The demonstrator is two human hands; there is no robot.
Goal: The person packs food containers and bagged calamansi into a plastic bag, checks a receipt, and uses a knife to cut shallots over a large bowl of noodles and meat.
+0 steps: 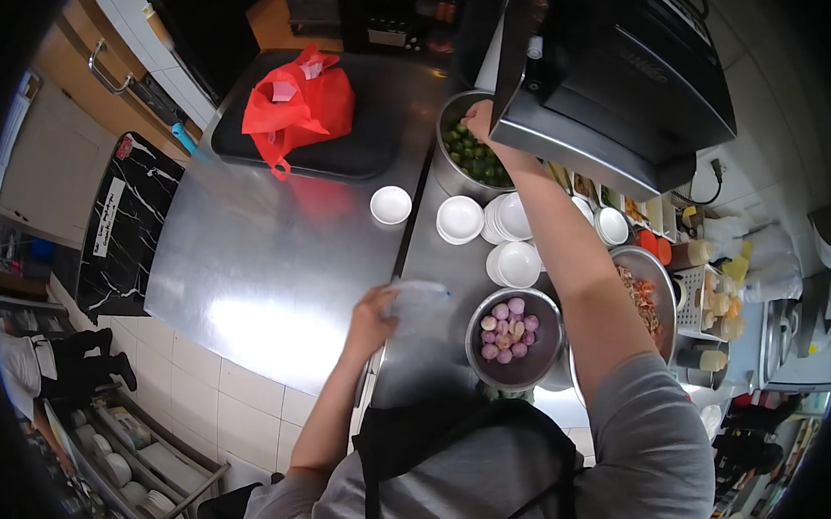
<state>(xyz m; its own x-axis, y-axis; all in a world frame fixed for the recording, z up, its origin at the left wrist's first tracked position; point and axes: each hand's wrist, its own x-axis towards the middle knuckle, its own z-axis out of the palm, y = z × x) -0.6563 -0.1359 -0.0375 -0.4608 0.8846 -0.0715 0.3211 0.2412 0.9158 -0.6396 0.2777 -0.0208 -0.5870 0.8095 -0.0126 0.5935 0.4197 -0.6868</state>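
Note:
My left hand [372, 323] is closed on the edge of a clear plastic bag [419, 299], held over the near edge of the steel counter. The bag looks see-through, with a small blue spot at one end. My right hand [479, 119] reaches far forward into a deep steel pot [458, 181] of small green limes [471, 153]. Its fingers are bent down at the limes, and what they grip, if anything, is hidden. Between my arms, a steel bowl [481, 373] holds peeled purple shallots [509, 330].
Stacked white bowls [459, 219] stand beside the pot, and a single white bowl [391, 205] lies further left. A red plastic bag [300, 111] rests on a black tray [374, 155]. A black machine [611, 75] overhangs my right forearm. Another person [44, 355] is at far left.

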